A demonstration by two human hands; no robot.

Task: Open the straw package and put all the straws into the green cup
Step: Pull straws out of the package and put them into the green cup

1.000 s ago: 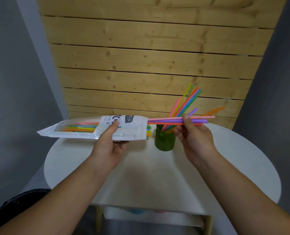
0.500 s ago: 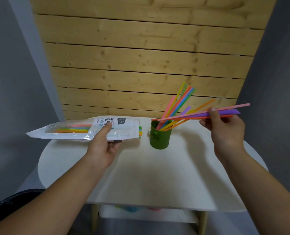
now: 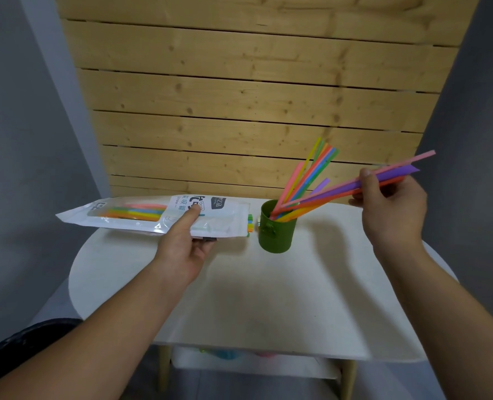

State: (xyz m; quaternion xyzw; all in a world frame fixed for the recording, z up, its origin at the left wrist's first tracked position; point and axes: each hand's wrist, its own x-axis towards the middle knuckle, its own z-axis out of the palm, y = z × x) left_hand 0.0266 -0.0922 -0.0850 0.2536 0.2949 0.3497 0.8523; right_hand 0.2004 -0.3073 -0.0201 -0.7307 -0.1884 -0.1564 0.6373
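Three straws (image 3: 383, 180), perhaps four, are pinched in the right hand (image 3: 391, 209), tips in one green cup (image 3: 277, 226) beside it; left hand (image 3: 181, 249) grips one straw package (image 3: 153, 216).

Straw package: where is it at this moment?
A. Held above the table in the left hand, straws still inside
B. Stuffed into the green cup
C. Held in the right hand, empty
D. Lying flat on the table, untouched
A: the left hand grips the straw package clear of the table, coloured straws showing through its window.
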